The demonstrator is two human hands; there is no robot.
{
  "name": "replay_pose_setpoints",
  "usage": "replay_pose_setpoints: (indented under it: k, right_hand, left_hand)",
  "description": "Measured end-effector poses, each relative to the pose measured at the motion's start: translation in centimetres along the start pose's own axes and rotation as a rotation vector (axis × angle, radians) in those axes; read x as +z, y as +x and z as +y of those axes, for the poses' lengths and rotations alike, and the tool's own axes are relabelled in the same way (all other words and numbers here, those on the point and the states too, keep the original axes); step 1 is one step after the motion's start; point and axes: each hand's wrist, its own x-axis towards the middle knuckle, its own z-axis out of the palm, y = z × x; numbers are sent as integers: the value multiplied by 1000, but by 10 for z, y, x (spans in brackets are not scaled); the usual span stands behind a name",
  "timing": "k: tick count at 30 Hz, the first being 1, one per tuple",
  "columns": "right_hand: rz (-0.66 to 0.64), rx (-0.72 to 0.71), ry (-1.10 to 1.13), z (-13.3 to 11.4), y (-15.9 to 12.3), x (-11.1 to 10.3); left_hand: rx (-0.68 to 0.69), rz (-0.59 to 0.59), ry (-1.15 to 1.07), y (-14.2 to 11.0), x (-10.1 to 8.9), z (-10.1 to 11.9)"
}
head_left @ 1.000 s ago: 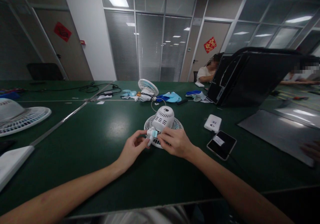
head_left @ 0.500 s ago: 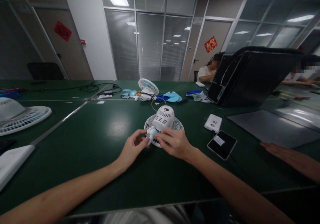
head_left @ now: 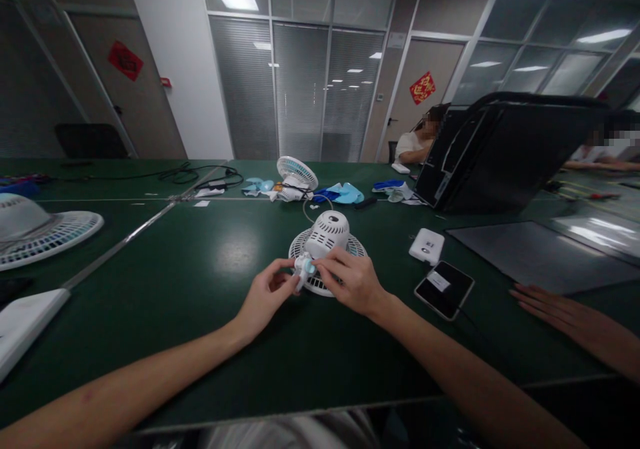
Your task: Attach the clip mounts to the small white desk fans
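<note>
A small white electric fan [head_left: 327, 235] lies on its grille on the green table, motor housing up. Its white neck bracket [head_left: 301, 277] points toward me. My left hand [head_left: 270, 295] pinches this bracket between thumb and fingers. A light blue knob [head_left: 309, 267] sits at the side of the bracket. On that knob my right hand [head_left: 353, 279] has thumb and fingertips closed. The fingers partly cover both the knob and the bracket.
A white power bank [head_left: 427, 245] and a phone [head_left: 444, 290] lie to the right. A co-worker's hand [head_left: 565, 312] rests beside a dark sheet [head_left: 540, 255]. Another fan [head_left: 296, 177] and blue fan blades [head_left: 347, 193] are farther back. Part of a fan [head_left: 55, 235] stands at left.
My right fingers have shifted slightly at the knob, and more of its blue shows. My left hand keeps its place. The co-worker's hand and the dark sheet have moved a little left.
</note>
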Motion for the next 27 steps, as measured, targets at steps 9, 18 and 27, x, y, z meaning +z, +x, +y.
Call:
replay_pose_setpoints:
  k: [9,18,27]
  right_hand:
    - [-15,-23,24,-2,0,1]
    - [-51,-33,36,-2,-2,2]
    - [-47,2,19,-1,-1,-1]
  left_hand:
    - [1,12,13,-1,1,3]
    - [-4,9,20,-1,0,2]
    - [-7,2,9,0,0,0]
